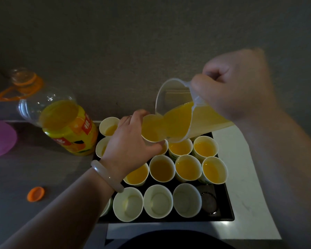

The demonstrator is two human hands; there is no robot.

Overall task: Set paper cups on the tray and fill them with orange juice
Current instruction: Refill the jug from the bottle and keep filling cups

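A black tray [224, 212] holds several white paper cups. The back rows hold orange juice, as in one filled cup [188, 168]; three front cups such as an empty cup [158, 201] hold none. My left hand [131, 141] grips a paper cup [152, 132] lifted above the tray's back rows. My right hand [235, 87] grips the handle of a clear plastic pitcher [174, 108], tilted left, and juice runs from its spout into the held cup.
A large orange juice bottle [68, 124], uncapped and partly full, stands left of the tray. Its orange cap [35, 194] lies on the grey counter near the front left. A purple round object [0, 139] sits at the far left. A white surface [241, 177] lies under the tray.
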